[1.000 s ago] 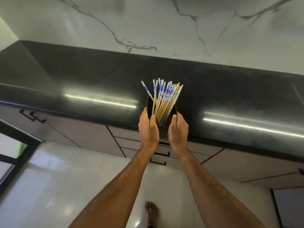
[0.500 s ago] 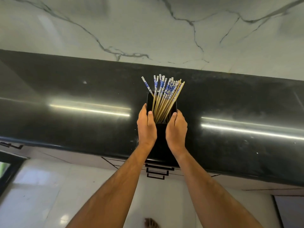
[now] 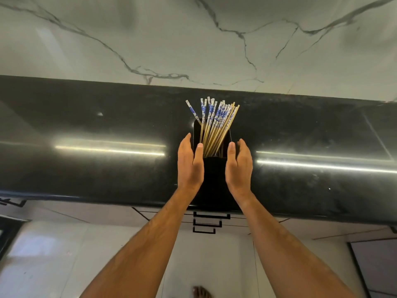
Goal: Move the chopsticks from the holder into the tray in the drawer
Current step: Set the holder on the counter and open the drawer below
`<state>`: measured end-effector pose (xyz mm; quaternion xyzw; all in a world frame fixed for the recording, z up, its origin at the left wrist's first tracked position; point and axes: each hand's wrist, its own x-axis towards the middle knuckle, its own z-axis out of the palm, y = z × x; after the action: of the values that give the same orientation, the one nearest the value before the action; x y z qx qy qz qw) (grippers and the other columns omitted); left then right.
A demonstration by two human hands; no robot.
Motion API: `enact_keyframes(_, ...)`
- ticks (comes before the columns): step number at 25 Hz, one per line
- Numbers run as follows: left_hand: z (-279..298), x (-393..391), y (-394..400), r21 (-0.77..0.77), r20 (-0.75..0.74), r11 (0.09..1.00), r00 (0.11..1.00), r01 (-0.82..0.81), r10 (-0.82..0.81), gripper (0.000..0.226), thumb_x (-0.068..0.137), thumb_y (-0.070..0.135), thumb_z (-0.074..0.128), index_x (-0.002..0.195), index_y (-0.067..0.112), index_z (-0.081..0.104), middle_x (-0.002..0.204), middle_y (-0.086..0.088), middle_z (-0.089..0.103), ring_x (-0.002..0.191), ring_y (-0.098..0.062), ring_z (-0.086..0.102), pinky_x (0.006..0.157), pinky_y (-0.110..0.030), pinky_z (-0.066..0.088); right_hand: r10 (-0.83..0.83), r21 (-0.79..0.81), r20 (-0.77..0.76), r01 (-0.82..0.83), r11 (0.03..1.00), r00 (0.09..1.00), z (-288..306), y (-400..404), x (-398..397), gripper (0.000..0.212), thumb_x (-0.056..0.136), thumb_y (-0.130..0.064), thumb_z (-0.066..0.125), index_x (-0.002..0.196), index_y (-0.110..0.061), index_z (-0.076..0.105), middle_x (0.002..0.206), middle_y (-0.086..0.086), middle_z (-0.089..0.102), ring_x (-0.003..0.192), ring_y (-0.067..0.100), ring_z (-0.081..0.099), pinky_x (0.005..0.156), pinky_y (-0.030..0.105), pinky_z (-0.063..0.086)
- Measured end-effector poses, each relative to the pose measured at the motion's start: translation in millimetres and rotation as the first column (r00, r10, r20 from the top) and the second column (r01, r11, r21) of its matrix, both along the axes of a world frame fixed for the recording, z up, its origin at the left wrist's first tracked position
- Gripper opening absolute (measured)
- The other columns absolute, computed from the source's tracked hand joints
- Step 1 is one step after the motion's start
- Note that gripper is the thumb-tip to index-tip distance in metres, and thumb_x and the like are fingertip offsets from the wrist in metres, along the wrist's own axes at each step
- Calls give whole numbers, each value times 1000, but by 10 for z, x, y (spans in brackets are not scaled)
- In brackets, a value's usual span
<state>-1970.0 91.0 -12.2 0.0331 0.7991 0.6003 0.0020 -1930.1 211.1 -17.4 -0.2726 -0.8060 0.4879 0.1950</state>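
A black rectangular holder stands upright on the dark countertop. Several bamboo chopsticks with blue-and-white tops fan out of it. My left hand is at the holder's left side and my right hand at its right side. Both are flat with fingers straight, their thumbs near the rim, and neither is wrapped around the holder. Just below the counter edge are three black drawer handles, and those drawers are closed. No tray is in view.
A white marble wall rises behind the counter. Pale cabinet fronts and a glossy white floor lie below it. My bare foot shows at the bottom edge. A dark frame stands at the lower left.
The holder went from the counter's front edge to further in on the counter. Both hands, which were clasped around it, have spread apart and flattened beside it.
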Motion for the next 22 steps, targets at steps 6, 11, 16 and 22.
enact_keyframes(6, -237, 581, -364, -240, -239, 969, 965, 53, -112, 54, 103, 38, 41, 153, 18, 33, 154, -4, 43, 142, -13, 40, 117, -30, 35, 13, 392, -61, 12, 920, 998, -180, -136, 778, 44, 107, -33, 47, 144, -9, 50, 141, 9, 56, 133, 18, 50, 107, 19, 34)
enact_keyframes(11, -638, 1054, -703, -419, -374, 901, 882, 115, -286, 48, 103, 28, 48, 148, 12, 40, 146, -7, 48, 137, -18, 45, 116, -30, 37, 158, 560, 14, -139, 817, 987, -560, -227, 1481, 35, 104, -20, 54, 132, 0, 61, 126, 14, 65, 120, 23, 60, 104, 28, 49)
enact_keyframes(16, -1164, 1465, -969, -571, -330, 787, 811, 235, -482, 40, 103, 20, 49, 139, 4, 52, 135, -13, 58, 127, -24, 54, 111, -37, 46, 266, 599, 195, -330, 730, 944, -1009, -264, 1885, 29, 102, -18, 56, 125, -3, 65, 116, 13, 69, 108, 23, 66, 100, 27, 48)
enact_keyframes(22, -1569, 1417, -782, -739, 112, 514, 832, 435, -543, 32, 104, 10, 49, 134, -1, 55, 130, -22, 62, 117, -37, 61, 102, -46, 52, 318, 456, 617, -656, 602, 720, -1450, -209, 1617, 44, 101, -15, 58, 144, -8, 52, 141, 14, 59, 129, 30, 58, 113, 38, 43)
